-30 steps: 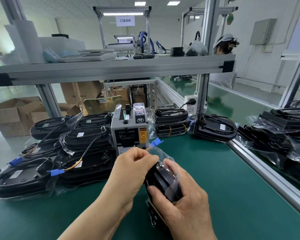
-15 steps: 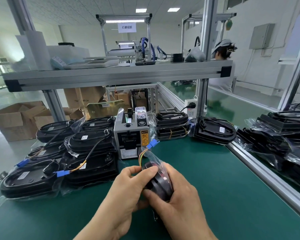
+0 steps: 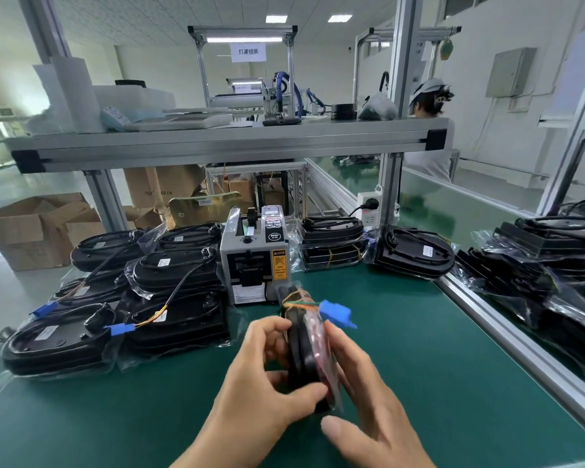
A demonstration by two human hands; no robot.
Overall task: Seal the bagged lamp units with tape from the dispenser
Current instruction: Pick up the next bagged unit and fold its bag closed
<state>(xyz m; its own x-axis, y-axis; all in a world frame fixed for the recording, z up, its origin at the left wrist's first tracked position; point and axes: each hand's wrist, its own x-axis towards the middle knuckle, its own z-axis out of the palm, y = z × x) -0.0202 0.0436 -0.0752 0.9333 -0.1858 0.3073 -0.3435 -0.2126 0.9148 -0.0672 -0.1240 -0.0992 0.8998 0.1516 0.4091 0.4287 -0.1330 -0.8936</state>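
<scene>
I hold a black lamp unit (image 3: 301,346) in a clear plastic bag on edge above the green mat, its far end pointing at the grey tape dispenser (image 3: 255,256). A blue connector (image 3: 336,313) on thin coloured wires sticks out to the right at its far end. My left hand (image 3: 267,390) grips the unit's left side, thumb across the near end. My right hand (image 3: 362,400) cups the right side, fingers against the bag.
Bagged lamp units (image 3: 169,292) are stacked left of the dispenser, with more behind it (image 3: 331,244) and to the right (image 3: 416,255). An aluminium rail (image 3: 507,336) bounds the mat (image 3: 436,383) on the right, further bagged units (image 3: 554,265) beyond it. A shelf (image 3: 223,143) hangs overhead. A person sits far back.
Both hands have turned the bagged unit up on edge and moved it toward the dispenser. The blue connector has swung from the left of the unit over to its right.
</scene>
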